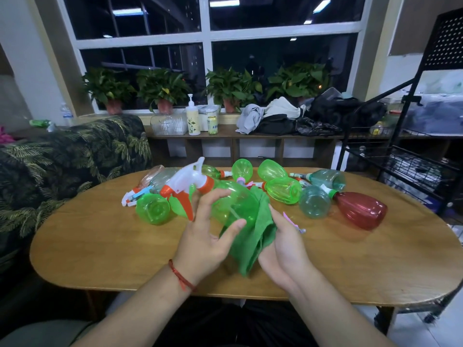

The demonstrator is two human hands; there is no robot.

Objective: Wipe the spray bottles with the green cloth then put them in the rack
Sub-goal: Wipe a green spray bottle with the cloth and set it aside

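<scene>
My left hand grips a clear green spray bottle with a white and orange trigger head, held tilted above the table. My right hand holds the green cloth pressed against the bottle's right side and base. Several more spray bottles lie on the wooden table behind my hands: a green one at the left, green ones in the middle, pale teal ones and a red one at the right. The black wire rack stands beyond the table's right end.
A leaf-patterned sofa borders the table's left side. A low shelf under the window carries potted plants, a pump bottle, a can and a pile of clothes. The table's near half is bare wood.
</scene>
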